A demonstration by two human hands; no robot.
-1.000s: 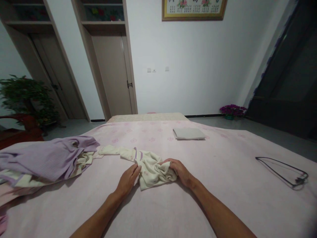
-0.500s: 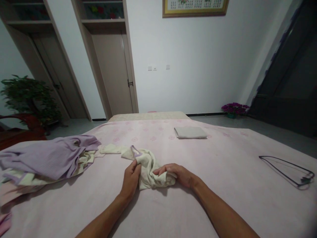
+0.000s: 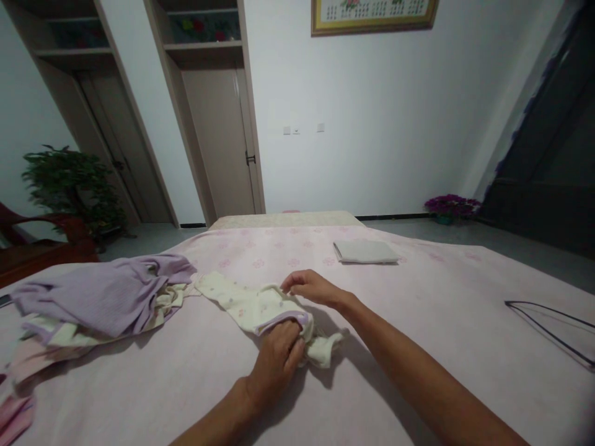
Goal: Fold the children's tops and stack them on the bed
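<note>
A cream garment [image 3: 251,305] with small flower print and a purple-trimmed edge lies crumpled on the pink bedsheet [image 3: 418,347]. My left hand [image 3: 277,358] is closed on its near, purple-trimmed edge. My right hand [image 3: 310,287] pinches the garment's far edge a little above the sheet. The garment's far end reaches left into a heap of clothes.
A heap with a lilac top [image 3: 97,294] and other pale garments lies at the left. A folded grey cloth [image 3: 366,251] rests farther back. A dark wire hanger [image 3: 553,325] lies at the right. Closets, a plant [image 3: 74,186] and a red chair stand beyond.
Both hands have shifted along the garment: the left came nearer and gripped the purple edge, the right moved up and back to the far edge. The bunched cloth has spread out.
</note>
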